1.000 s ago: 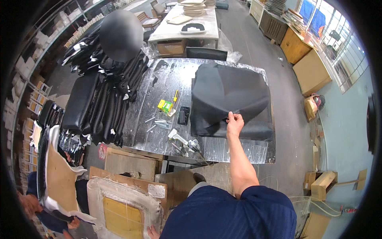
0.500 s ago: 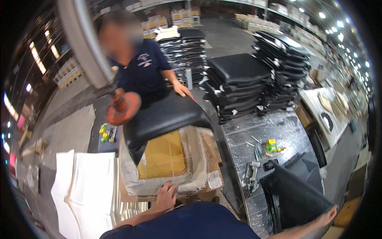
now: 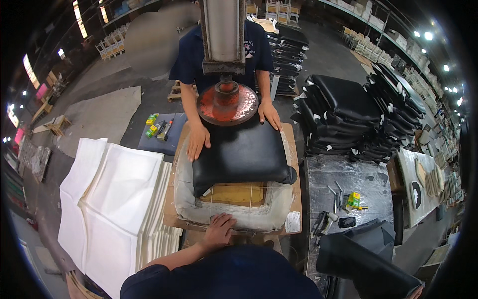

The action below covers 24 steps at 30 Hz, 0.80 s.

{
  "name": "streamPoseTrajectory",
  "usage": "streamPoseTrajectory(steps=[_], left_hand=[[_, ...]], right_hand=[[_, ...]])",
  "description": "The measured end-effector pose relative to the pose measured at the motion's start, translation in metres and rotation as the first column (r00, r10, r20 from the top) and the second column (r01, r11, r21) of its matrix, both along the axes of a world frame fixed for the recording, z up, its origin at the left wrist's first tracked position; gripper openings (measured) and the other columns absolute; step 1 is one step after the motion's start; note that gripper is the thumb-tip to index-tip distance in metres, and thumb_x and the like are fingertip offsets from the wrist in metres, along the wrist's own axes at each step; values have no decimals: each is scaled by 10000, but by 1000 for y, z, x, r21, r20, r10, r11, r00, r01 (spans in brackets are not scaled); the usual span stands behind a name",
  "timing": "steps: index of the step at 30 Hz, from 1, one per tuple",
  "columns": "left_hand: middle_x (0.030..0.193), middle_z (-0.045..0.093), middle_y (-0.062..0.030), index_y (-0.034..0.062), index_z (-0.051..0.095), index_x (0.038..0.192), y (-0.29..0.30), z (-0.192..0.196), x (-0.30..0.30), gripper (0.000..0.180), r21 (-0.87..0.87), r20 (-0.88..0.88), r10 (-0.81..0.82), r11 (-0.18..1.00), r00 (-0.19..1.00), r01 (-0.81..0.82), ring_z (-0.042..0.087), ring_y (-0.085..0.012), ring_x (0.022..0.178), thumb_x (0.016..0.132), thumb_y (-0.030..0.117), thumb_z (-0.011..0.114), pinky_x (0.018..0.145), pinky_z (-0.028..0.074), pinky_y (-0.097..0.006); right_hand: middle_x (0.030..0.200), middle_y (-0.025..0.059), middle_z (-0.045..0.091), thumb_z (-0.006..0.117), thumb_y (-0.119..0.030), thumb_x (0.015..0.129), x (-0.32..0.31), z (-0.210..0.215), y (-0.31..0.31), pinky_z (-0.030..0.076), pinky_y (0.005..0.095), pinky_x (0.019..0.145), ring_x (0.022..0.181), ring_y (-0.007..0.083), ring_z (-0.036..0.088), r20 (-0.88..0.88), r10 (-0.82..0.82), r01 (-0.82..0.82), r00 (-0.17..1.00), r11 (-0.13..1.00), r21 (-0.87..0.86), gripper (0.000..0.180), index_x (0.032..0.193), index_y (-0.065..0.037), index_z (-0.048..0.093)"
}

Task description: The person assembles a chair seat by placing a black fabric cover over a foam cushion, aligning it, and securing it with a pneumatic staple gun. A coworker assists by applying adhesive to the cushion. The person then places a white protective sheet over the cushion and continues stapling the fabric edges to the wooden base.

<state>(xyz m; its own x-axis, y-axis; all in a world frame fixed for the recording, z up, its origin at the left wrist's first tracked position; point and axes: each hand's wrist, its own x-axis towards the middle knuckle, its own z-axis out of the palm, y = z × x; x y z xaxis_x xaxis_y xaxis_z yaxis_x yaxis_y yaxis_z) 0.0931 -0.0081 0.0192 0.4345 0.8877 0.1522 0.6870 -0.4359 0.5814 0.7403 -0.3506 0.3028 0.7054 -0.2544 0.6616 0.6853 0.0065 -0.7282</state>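
Matt sheet (image 3: 361, 256), glossy leather-look cushion (image 3: 241, 152), cloth-covered frame (image 3: 259, 219)

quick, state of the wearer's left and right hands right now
Left hand: open, resting on the pale padded rim, holding nothing.
Right hand: mostly hidden, seemingly closed on a corner of the black sheet.

I worked in a dim hall, small lamps (image 3: 428, 36) glowing far right and bright strips (image 3: 79, 20) far left. Glare streaked the table (image 3: 368, 173) on my right; the black pad (image 3: 241, 152) shone softly; edges bowed into black.
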Motion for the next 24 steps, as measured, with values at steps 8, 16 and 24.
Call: streamPoseTrajectory(steps=[8, 16, 24], left_hand=[[1445, 636, -139, 87, 675, 1365, 8, -5, -15, 404, -12, 66, 8, 1000, 998, -8, 561, -386, 1413, 961, 105, 679, 1230, 393, -558], [1412, 662, -119, 88, 683, 1337, 9, -5, -19, 386, -16, 93, -11, 1000, 996, 13, 599, -352, 1367, 951, 95, 691, 1211, 418, -539], [1255, 720, -183, 23, 697, 1249, 28, -2, -34, 311, 5, 215, -52, 999, 975, 52, 656, -410, 1202, 941, 42, 668, 1089, 484, -529]], right_hand=[[1047, 100, 762, 864, -173, 968, -20, 23, -4, 540, 372, 917, 987, 213, 669, -47, 115, -119, 992, 988, -96, 221, 1096, -1, 806], [1087, 101, 760, 847, -166, 981, -39, 26, -11, 534, 372, 935, 1019, 213, 664, -72, 170, -178, 983, 975, -135, 224, 1126, -1, 802], [1094, 64, 701, 736, -98, 1039, -56, 35, -6, 497, 361, 960, 1023, 193, 606, -65, 162, -172, 985, 965, -196, 136, 1137, -6, 756]])
